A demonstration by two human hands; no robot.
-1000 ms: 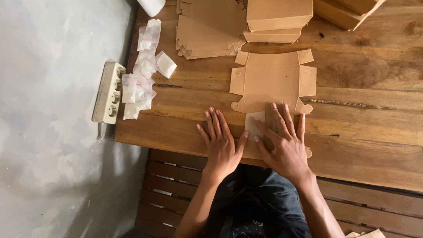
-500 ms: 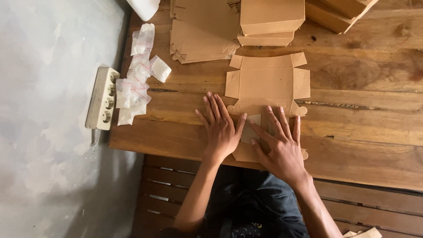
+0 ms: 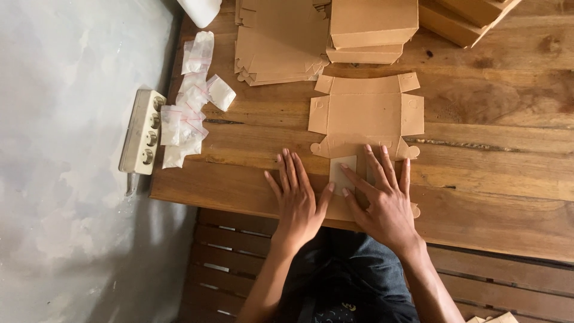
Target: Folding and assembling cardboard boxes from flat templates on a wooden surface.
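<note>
Left hand: the left hand [image 3: 297, 197] lies palm down on the brown wooden plank table [image 3: 490, 179], fingers straight and slightly spread, thumb angled toward the other hand; it holds nothing.
Right hand: the right hand [image 3: 382, 200] lies flat, fingers fanned and pressing on the near part of the flat brown die-cut cardboard box blank [image 3: 366, 113]; nothing is pinched.
Box blank: it lies unfolded on the table, its large panel and side flaps just beyond the right fingertips, its near end under the right palm and reaching the table's near edge.
Pale panel: a lighter rectangular patch [image 3: 342, 173] on the blank sits between the two thumbs, the right index finger touching its edge.
Beyond the fingertips: a stack of flat brown cardboard blanks [image 3: 278, 42] and, beside it, folded brown cardboard boxes [image 3: 372, 27] piled up, well apart from both hands.
Left of the left fingers: a loose heap of small clear plastic zip bags [image 3: 191, 101] near the table's left edge, apart from the hand.
Further left: a cream multi-socket power strip [image 3: 142, 131] against the grey wall, just beside the bags.
Under the wrists: dark jeans and a slatted wooden bench [image 3: 239, 251].
</note>
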